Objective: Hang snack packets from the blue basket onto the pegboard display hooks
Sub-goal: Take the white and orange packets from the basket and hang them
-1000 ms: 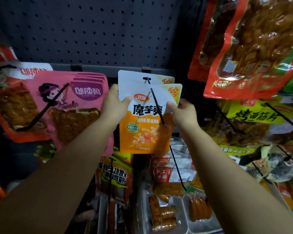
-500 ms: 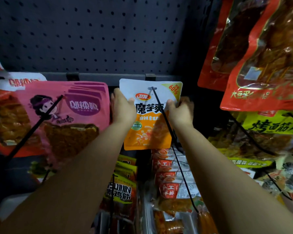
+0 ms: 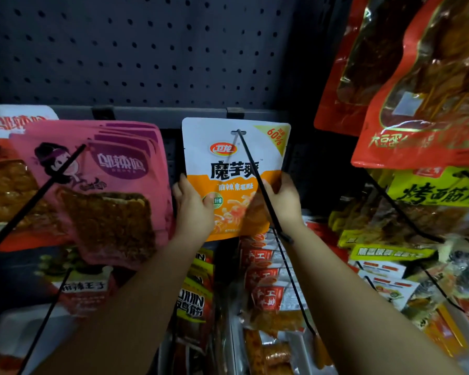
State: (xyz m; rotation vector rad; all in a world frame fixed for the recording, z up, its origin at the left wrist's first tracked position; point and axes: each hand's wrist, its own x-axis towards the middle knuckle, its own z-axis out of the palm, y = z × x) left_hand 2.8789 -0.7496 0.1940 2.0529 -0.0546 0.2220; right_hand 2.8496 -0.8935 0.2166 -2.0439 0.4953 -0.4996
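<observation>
A white and orange snack packet (image 3: 233,169) hangs on a black display hook (image 3: 257,180), pushed back close to the dark pegboard (image 3: 146,50). The hook's rod passes through the hole at the packet's top. My left hand (image 3: 194,209) grips the packet's lower left edge, thumb on its front. My right hand (image 3: 282,203) holds the lower right edge, fingers curled behind it. The blue basket is out of view.
Pink packets (image 3: 100,185) hang on a hook (image 3: 38,196) to the left. Large red packets (image 3: 417,85) hang at upper right, yellow-green ones (image 3: 433,193) below them. More rows of packets (image 3: 266,288) and hooks fill the space beneath my arms.
Both hands pushed the orange packet back along the hook to the pegboard, over the packet behind it, then slid down from its upper corners to its lower edges.
</observation>
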